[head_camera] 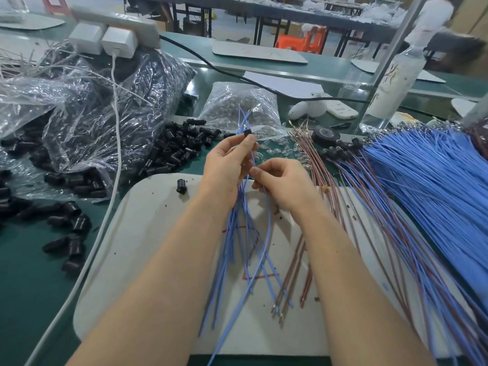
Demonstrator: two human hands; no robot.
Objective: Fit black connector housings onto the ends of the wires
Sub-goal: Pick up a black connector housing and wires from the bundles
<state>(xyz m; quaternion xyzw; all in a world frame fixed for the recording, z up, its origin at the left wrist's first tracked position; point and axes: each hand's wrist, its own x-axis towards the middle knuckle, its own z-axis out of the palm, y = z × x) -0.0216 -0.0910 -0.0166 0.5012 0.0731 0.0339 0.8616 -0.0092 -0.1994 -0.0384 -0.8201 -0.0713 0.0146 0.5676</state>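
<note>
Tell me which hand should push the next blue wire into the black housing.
Right, probably. The left hand pinches the black housing and grips the blue wires; the right hand pinches one of them just below the housing.

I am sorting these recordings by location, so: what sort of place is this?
Most likely a wire-harness assembly workshop or small factory. Big bundles of blue wires lie on the green bench, plastic bags spill loose black connector housings, and more long worktables stand behind.
</note>
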